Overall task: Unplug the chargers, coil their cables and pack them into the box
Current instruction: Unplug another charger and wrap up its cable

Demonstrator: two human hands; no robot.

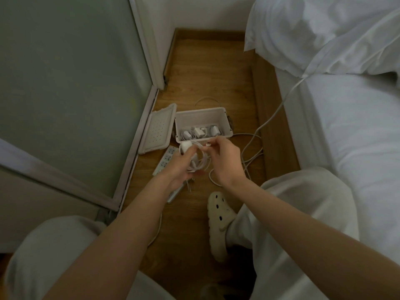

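Left hand grips the white square charger plug and its looped white cable at frame centre. Right hand pinches the cable's free end. The open pale plastic box lies just above both hands, its long axis across the frame.

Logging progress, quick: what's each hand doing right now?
Left hand: grips the charger and its coiled cable.
Right hand: pinches the cable's plug end.
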